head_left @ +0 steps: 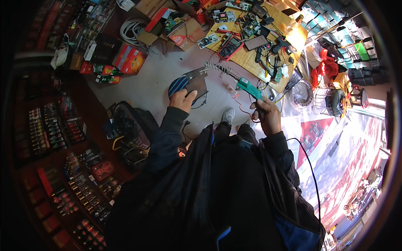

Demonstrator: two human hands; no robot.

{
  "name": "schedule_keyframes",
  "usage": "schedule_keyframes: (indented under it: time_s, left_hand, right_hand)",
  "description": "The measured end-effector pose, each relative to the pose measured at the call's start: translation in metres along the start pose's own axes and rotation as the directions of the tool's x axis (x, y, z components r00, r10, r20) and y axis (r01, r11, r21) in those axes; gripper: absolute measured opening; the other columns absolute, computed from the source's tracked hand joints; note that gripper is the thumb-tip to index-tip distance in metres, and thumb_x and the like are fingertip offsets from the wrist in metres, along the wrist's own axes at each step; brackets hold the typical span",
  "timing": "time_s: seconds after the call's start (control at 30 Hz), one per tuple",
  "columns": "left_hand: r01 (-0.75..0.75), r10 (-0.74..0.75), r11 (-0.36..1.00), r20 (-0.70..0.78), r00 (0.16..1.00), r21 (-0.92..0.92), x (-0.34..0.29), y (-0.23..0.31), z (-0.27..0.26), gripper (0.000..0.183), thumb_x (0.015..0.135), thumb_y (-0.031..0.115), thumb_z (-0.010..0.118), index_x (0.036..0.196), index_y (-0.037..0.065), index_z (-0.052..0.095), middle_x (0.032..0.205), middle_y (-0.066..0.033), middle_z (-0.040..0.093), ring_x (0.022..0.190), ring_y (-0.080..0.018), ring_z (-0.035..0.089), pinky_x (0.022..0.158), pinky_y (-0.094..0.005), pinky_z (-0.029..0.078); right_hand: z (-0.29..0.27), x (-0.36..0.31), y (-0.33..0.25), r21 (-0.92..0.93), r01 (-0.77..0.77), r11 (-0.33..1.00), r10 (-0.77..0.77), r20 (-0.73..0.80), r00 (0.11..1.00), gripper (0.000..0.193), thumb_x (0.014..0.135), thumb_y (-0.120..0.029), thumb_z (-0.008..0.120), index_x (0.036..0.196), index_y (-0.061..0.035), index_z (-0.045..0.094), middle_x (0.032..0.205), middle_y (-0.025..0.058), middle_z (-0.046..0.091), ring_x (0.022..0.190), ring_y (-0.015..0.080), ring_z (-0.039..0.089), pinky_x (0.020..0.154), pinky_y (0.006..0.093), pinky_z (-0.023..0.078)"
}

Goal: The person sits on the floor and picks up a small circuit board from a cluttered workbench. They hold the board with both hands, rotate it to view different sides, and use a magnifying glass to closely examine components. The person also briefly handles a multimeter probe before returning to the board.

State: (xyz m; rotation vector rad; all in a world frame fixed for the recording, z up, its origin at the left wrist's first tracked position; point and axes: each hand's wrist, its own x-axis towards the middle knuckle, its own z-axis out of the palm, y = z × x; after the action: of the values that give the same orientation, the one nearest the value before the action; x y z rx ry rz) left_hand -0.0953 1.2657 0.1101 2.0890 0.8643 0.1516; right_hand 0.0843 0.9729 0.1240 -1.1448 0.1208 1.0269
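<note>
Both are curled closed: the right hand (270, 116) around a green iron (248, 87), its metal shaft meeting a silvery coil (217, 66) ahead-left of that hand; the left hand (181, 101) around a dark plate (199, 85).

The right hand (269, 116) covers the rear of the green tool (250, 88); goods (53, 129) at left are too small to tell.

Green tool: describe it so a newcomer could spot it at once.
Find the yellow table at the top; just below its near corner is the right hand. It grips the green tool, whose slim end points toward a wire coil. Its bright green body sets it apart from the table's dark tools.
</note>
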Motion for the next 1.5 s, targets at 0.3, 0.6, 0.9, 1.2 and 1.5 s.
schedule_keyframes:
  time_s: [0.3,0.6,0.9,1.2,1.5]
  left_hand:
    - [-0.078,0.074,0.992,0.042,0.996,0.098,0.003,-0.002,-0.003,0.047,0.09,0.034,0.068,0.068,-0.005,0.054,0.062,-0.0247,0.051,0.06,-0.0403,0.053,0.058,-0.0482,0.041]
    - [-0.036,0.043,0.997,0.107,0.993,-0.065,-0.002,0.004,0.006,0.039,0.092,0.032,0.068,0.079,-0.005,0.063,0.065,-0.0181,0.058,0.06,-0.0298,0.055,0.061,-0.0422,0.044]
    - [0.229,-0.173,0.938,0.22,0.96,-0.26,0.001,-0.012,0.023,0.04,0.092,0.035,0.07,0.074,0.001,0.061,0.066,-0.0037,0.059,0.058,-0.0118,0.055,0.055,-0.0312,0.044]
    - [0.339,-0.267,0.815,0.216,0.939,-0.47,-0.003,-0.016,0.047,0.038,0.092,0.035,0.073,0.073,0.006,0.057,0.068,-0.0042,0.062,0.057,-0.0091,0.056,0.053,-0.0255,0.045]
    - [0.363,-0.302,0.765,0.202,0.932,-0.532,-0.003,-0.028,0.047,0.037,0.091,0.036,0.073,0.079,0.004,0.062,0.072,-0.0077,0.067,0.058,-0.0107,0.058,0.055,-0.0255,0.046]
  right_hand:
    - [-0.013,0.007,0.002,0.026,-0.083,0.996,0.082,0.042,0.996,0.018,0.102,-0.016,0.05,0.096,-0.0002,0.056,0.08,0.0097,0.064,0.051,0.0133,0.049,0.053,0.0277,0.042]
    - [-0.003,0.002,-0.007,-0.191,0.065,0.979,-0.062,0.023,0.998,0.024,0.099,-0.013,0.055,0.115,0.0031,0.062,0.085,0.0092,0.068,0.059,0.0124,0.059,0.056,0.0256,0.044]
    - [0.005,-0.006,-0.019,-0.478,0.282,0.832,-0.302,0.037,0.953,0.037,0.097,-0.012,0.06,0.131,0.003,0.059,0.093,0.0071,0.068,0.067,0.0102,0.059,0.064,0.0251,0.048]
    - [0.003,0.0,-0.028,-0.63,0.444,0.637,-0.538,0.049,0.841,0.049,0.092,-0.009,0.068,0.139,0.0006,0.053,0.127,0.0174,0.066,0.113,0.0212,0.064,0.1,0.0333,0.048]
    - [-0.008,0.014,-0.015,-0.734,0.392,0.555,-0.547,0.033,0.836,0.05,0.091,-0.018,0.072,0.135,-0.0018,0.057,0.106,0.0119,0.07,0.087,0.0157,0.059,0.084,0.031,0.049]
